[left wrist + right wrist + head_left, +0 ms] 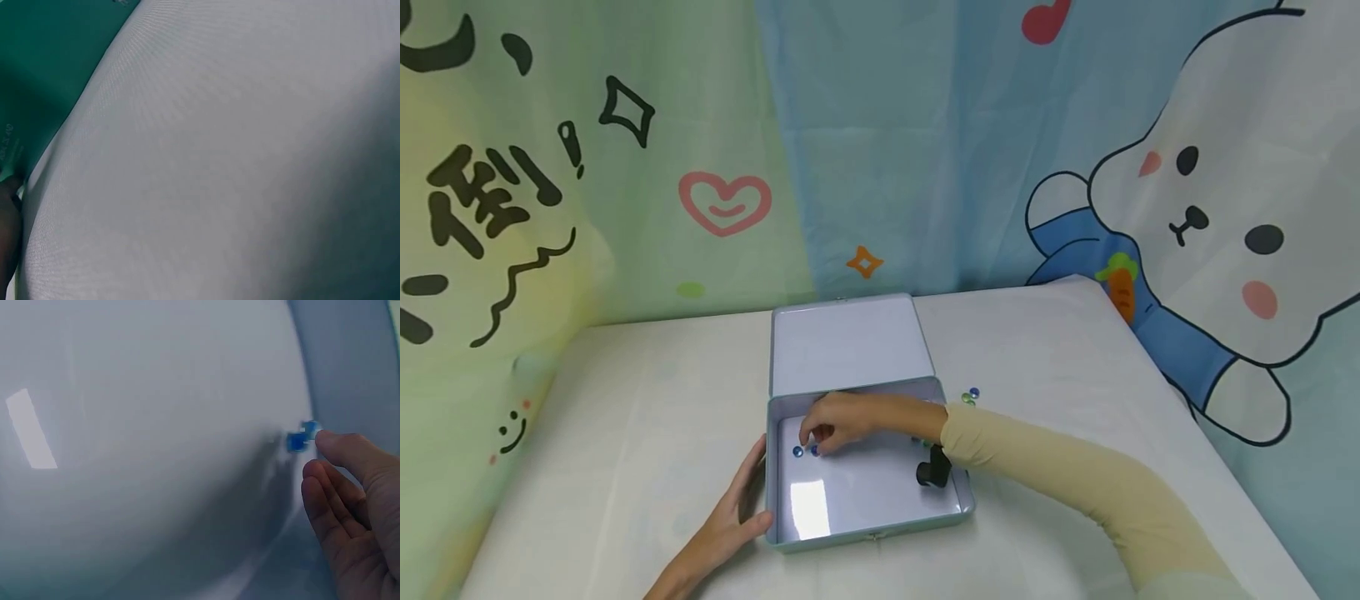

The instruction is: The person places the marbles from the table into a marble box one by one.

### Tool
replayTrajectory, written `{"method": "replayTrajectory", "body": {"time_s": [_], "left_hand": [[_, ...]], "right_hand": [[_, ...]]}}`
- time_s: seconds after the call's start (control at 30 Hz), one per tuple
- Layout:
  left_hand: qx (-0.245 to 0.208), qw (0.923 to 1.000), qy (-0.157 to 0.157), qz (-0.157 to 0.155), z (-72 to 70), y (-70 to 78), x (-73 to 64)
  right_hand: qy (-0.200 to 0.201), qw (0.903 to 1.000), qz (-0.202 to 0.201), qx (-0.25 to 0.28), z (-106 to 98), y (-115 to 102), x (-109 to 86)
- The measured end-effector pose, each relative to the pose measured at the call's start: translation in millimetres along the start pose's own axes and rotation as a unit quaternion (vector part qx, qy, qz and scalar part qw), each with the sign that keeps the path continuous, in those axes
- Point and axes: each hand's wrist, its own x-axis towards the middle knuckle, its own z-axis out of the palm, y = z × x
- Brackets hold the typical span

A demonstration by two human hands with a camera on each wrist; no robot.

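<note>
An open tin box (871,537), pale inside and green outside, lies on the table with its lid (850,346) folded back. My right hand (842,421) reaches into its left part, palm down. Thumb and fingertips are bent and apart, close around a blue glass bead (814,450). Another blue bead (797,451) lies just left. In the right wrist view, the thumb tip is right beside the two blue beads (297,442); no bead shows clearly gripped. My left hand (726,525) rests along the box's left side, fingers extended, thumb at the front corner.
Several green and blue beads (967,398) lie on the white table (1067,350) right of the box. A few more beads (925,442) inside are partly hidden by the right forearm. A black wrist camera (934,468) hangs below that wrist. A printed curtain (880,150) stands behind.
</note>
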Motion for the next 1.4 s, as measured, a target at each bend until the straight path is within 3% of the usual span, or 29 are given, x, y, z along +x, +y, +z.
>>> {"method": "replayTrajectory", "body": {"time_s": [0.2, 0.37, 0.53, 0.67, 0.77, 1.03, 1.23, 1.4], "left_hand": [[0.002, 1.0000, 0.000, 0.007, 1.0, -0.6, -0.5], [0.000, 0.9999, -0.001, 0.017, 1.1, -0.3, -1.0], [0.002, 0.9997, -0.003, 0.024, 0.7, -0.3, -2.5], [0.005, 0.9998, 0.002, 0.018, -1.9, 0.5, -4.3], [0.006, 0.9998, 0.004, 0.016, -3.8, 1.0, -4.5], [0.007, 0.9999, 0.003, 0.012, -3.6, 1.4, -2.7], [0.010, 0.9999, 0.007, -0.002, -1.2, 0.9, -3.5], [0.011, 0.9999, 0.005, 0.011, 0.1, -0.1, -1.9]], "right_hand": [[0.031, 0.9984, -0.012, 0.045, -17, -10, -24.3], [0.080, 0.9926, -0.004, 0.091, -32, -14, -57.7], [0.177, 0.9760, 0.006, 0.127, -44, -8, -106.4], [0.250, 0.9614, 0.034, 0.109, -51, 5, -142.2], [0.283, 0.9521, 0.070, 0.092, -52, 19, -165.8], [0.300, 0.9361, 0.161, 0.087, -28, 65, -210.1], [0.257, 0.9433, 0.180, 0.109, -3, 100, -224.6], [0.232, 0.9495, 0.176, 0.117, 9, 112, -228.6]]}}
